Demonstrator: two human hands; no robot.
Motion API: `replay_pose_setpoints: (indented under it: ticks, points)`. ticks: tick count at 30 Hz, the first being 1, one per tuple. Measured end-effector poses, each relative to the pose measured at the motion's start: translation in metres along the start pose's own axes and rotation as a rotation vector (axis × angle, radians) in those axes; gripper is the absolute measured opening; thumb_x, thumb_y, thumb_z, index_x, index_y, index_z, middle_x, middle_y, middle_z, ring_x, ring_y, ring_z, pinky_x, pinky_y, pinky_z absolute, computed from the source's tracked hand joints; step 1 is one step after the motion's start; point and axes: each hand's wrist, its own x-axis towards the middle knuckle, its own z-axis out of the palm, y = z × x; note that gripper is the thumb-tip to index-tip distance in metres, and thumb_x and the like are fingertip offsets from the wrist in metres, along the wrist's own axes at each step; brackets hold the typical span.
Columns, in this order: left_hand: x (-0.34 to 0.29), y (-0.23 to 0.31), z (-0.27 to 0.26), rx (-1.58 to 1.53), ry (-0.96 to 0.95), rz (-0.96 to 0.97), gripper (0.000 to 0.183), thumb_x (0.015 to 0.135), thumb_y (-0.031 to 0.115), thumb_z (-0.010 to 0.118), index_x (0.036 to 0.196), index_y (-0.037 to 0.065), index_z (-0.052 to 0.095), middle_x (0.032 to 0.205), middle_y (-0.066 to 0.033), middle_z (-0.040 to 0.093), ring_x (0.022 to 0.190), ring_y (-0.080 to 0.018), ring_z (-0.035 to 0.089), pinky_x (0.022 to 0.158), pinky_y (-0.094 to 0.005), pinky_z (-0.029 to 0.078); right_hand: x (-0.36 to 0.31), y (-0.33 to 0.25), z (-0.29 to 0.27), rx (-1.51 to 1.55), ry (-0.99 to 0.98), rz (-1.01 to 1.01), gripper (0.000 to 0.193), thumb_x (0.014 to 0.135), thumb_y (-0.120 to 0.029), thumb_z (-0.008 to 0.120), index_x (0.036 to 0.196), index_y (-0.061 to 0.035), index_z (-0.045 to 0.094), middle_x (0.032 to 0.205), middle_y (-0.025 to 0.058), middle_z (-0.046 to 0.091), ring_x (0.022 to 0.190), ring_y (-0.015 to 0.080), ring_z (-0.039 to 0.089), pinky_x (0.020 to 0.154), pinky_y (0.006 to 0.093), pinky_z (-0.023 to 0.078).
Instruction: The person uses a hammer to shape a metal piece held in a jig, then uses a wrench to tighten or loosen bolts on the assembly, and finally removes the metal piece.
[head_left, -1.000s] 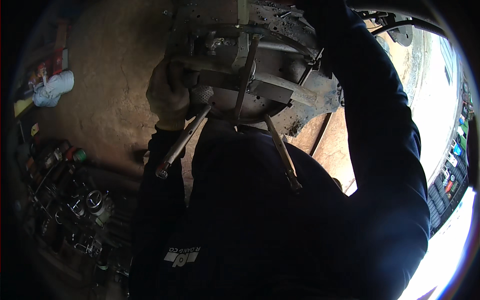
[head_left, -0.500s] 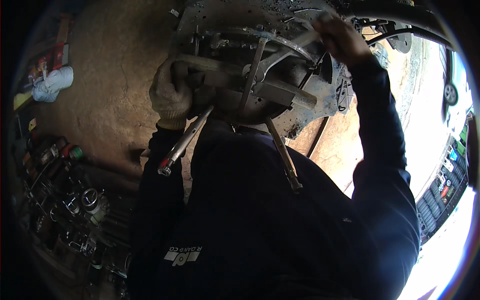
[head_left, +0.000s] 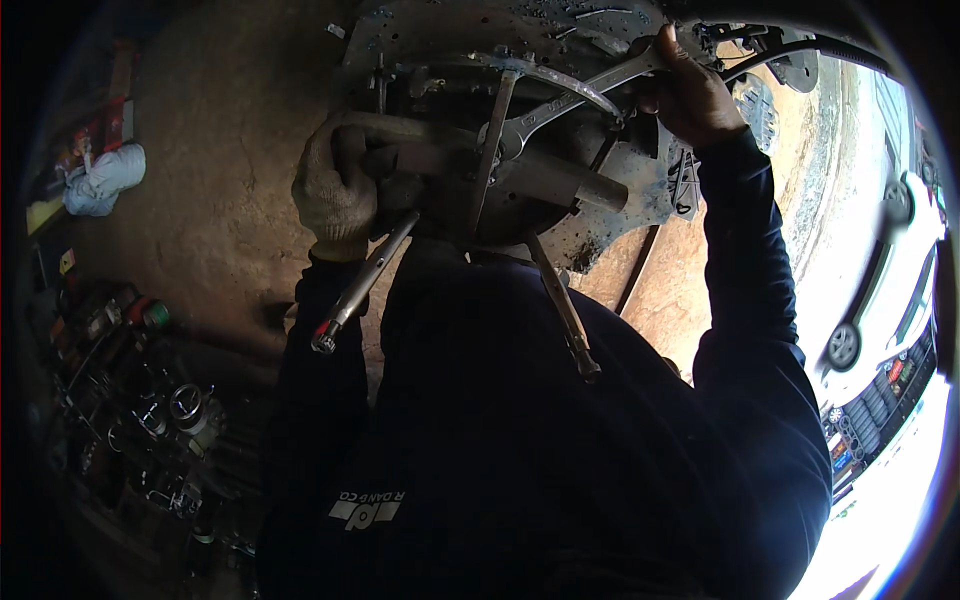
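My right hand (head_left: 695,98), bare, is closed on the far end of a long metal wrench (head_left: 575,98), thumb up along it. The wrench's other end sits at a fitting beside a flat metal strut, amid a dark metal assembly (head_left: 520,185) with a curved band and a thick tube. My left hand (head_left: 335,190), in a knitted work glove, has its fingers curled around the left end of a metal bar (head_left: 410,128). Its fingertips are partly hidden in shadow. Two metal handles, a silver one (head_left: 365,285) and a brownish one (head_left: 562,305), stick out toward me.
A dirty metal plate (head_left: 640,190) lies under the assembly, with loose bits on it. A black hose (head_left: 800,47) curves at the upper right. Dark machine parts (head_left: 185,410) crowd the lower left. A white bundle (head_left: 105,180) lies farther left. A car (head_left: 870,290) shows outside.
My right hand, blurred before, now shows a clear grip on the wrench, which has shifted slightly. My left hand stays about where it was. More of the car outside has come into view.
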Motion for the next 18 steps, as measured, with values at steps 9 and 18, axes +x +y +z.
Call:
replay_pose_setpoints:
  ticks: [9, 18]
  points:
    - [0.004, 0.017, -0.010, -0.017, -0.084, -0.114, 0.022, 0.097, 0.026, 0.065, 0.107, 0.008, 0.074, 0.090, -0.0071, 0.074, 0.081, -0.0179, 0.071, 0.070, -0.0292, 0.057, 0.028, -0.012, -0.052, 0.052, -0.074, -0.186, 0.025, 0.105, -0.030, 0.056, 0.107, -0.0059, 0.062, 0.088, 0.0035, 0.062, 0.075, 0.0103, 0.061, 0.060, 0.0225, 0.047]
    - [0.004, 0.021, -0.012, -0.018, -0.132, -0.125, 0.030, 0.099, 0.038, 0.062, 0.116, 0.015, 0.072, 0.092, -0.0065, 0.075, 0.081, -0.0171, 0.071, 0.073, -0.0315, 0.057, 0.062, -0.051, 0.055, -0.656, -0.161, -0.198, 0.035, 0.096, -0.041, 0.068, 0.084, -0.0088, 0.062, 0.066, -0.0013, 0.051, 0.057, 0.0130, 0.051, 0.056, 0.0318, 0.043]
